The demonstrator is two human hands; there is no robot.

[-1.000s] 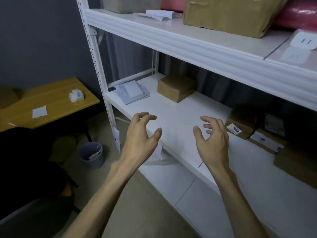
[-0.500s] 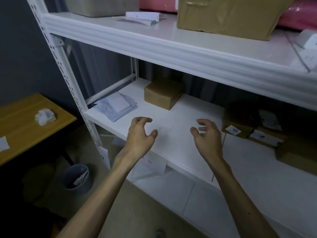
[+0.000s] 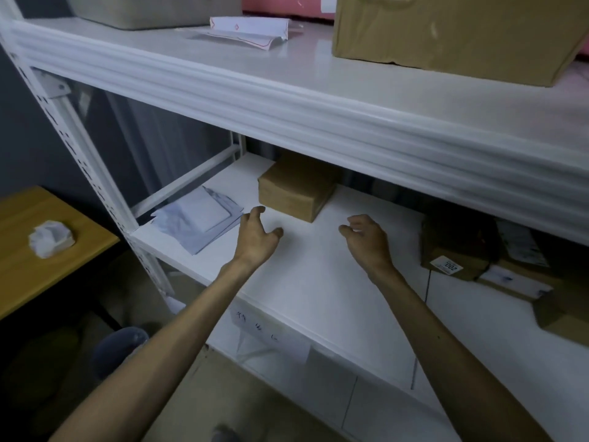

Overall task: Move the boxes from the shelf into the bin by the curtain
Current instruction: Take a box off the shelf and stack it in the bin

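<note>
On the middle shelf (image 3: 318, 298), at its rear: one small brown box (image 3: 296, 194). Over the shelf's middle: left hand (image 3: 256, 239), right hand (image 3: 369, 240), both spread wide, empty. I fear an uneven grab pushes the box off the rear.

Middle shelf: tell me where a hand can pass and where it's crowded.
The widest bare patch on the middle shelf runs from the small box to the front edge, between the papers and the labelled box; the left hand and right hand hover there. The right end is crowded with stacked boxes.
</note>
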